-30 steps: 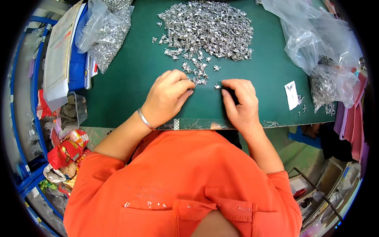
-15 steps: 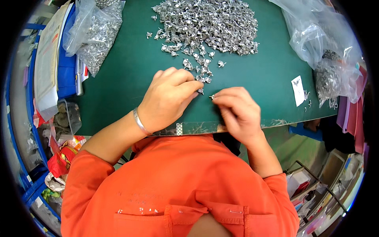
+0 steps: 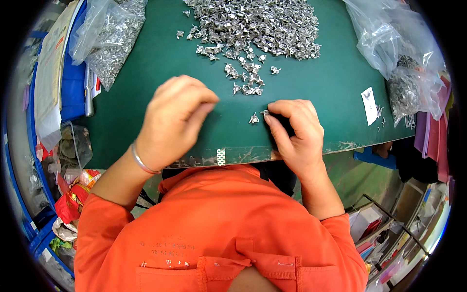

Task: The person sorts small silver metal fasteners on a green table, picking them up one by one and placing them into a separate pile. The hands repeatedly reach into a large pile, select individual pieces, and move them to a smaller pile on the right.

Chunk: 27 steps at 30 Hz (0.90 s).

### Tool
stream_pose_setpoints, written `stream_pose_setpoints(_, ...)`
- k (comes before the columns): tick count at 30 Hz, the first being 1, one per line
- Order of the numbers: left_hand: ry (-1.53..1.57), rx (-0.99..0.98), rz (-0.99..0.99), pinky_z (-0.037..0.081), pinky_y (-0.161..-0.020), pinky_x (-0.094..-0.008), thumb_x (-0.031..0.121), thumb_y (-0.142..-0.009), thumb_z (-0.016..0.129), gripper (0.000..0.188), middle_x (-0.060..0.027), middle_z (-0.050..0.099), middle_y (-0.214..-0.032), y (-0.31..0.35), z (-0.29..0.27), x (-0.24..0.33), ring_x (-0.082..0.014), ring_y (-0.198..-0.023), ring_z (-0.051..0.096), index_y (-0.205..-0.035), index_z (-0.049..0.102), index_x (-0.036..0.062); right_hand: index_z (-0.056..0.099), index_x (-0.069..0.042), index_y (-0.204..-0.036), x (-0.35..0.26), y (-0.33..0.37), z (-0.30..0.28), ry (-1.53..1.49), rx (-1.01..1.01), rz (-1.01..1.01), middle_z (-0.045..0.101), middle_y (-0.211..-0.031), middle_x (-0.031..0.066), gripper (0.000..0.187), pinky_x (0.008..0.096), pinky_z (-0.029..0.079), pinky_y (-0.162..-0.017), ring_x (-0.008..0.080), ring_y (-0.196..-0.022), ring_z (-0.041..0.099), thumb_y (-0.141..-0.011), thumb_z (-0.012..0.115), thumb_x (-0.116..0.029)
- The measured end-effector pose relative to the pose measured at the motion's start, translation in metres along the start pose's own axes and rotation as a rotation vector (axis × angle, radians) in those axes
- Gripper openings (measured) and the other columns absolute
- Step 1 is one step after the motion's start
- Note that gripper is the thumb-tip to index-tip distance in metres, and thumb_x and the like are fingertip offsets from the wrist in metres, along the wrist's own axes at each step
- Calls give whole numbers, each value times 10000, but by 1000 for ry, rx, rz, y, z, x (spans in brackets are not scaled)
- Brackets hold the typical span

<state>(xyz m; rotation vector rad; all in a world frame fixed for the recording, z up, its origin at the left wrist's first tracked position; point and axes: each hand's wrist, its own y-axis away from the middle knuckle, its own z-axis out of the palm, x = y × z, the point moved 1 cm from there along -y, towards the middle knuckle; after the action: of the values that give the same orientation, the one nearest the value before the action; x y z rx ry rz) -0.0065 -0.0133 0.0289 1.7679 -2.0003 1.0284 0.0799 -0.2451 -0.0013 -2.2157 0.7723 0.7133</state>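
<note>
Between thumb and forefinger, my right hand [image 3: 297,136] pinches a small silver metal piece [image 3: 265,113] just over the green tabletop. Another loose winged metal piece [image 3: 253,118] lies right beside those fingertips. My left hand [image 3: 172,119] is off to the left above the table, fingers curled and slightly blurred; whatever its fingertips may hold is hidden. A small cluster of the same metal pieces [image 3: 250,78] lies beyond both hands. Behind it spreads a large heap of metal pieces [image 3: 262,29].
A clear bag of metal parts [image 3: 116,44] lies at the far left, beside a blue rack [image 3: 73,92]. At the right are another plastic bag with parts [image 3: 404,92] and a white card [image 3: 368,106]. The table's worn front edge [image 3: 243,155] runs close to me.
My left hand has pulled away to the left from the cluster. A loose piece now lies near my right fingertips. My right hand stays nearly in place, still pinching its piece.
</note>
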Motion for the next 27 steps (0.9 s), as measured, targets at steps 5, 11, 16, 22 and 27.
stream_pose_setpoints(5,-15,21,-223,510,-750,-310,-61,-903,660,92,-107,658,-924,8,-27,-11,-226,-846,649,-970,679,-2,704,-33,-939,-1,9,-1,-66,-46,-80,701,-919,91,219,375,518,-734,282,-815,648,-754,756,72)
stream_pose_setpoints(11,-18,-124,-112,516,-759,-336,11,-866,737,162,-113,644,-953,13,-19,-14,-262,-847,643,-1019,687,3,697,-13,-952,-12,1,7,-75,35,-66,706,-933,111,208,378,528,-754,291,-840,664,-768,750,68)
stream_pose_setpoints(16,-18,-160,-7,522,-755,-384,12,-799,776,180,-122,621,-938,13,-2,-9,-318,-870,636,-936,662,38,676,-46,-911,-13,-4,18,-76,-53,-119,651,-912,76,195,387,509,-724,287,-820,629,-754,745,46)
stream_pose_setpoints(22,149,-190,131,536,-758,-389,-49,-789,735,195,-115,655,-915,3,12,-7,-321,-856,655,-945,647,29,684,-35,-966,-16,-8,14,-203,-119,-103,693,-925,110,202,392,526,-735,303,-825,650,-797,705,73)
stream_pose_setpoints(27,206,-102,46,539,-740,-342,-49,-863,678,114,-124,654,-939,-4,12,-8,-275,-827,661,-961,666,9,681,-25,-1000,-9,-33,28,-4,9,-199,702,-980,111,222,409,525,-799,319,-877,648,-796,696,64)
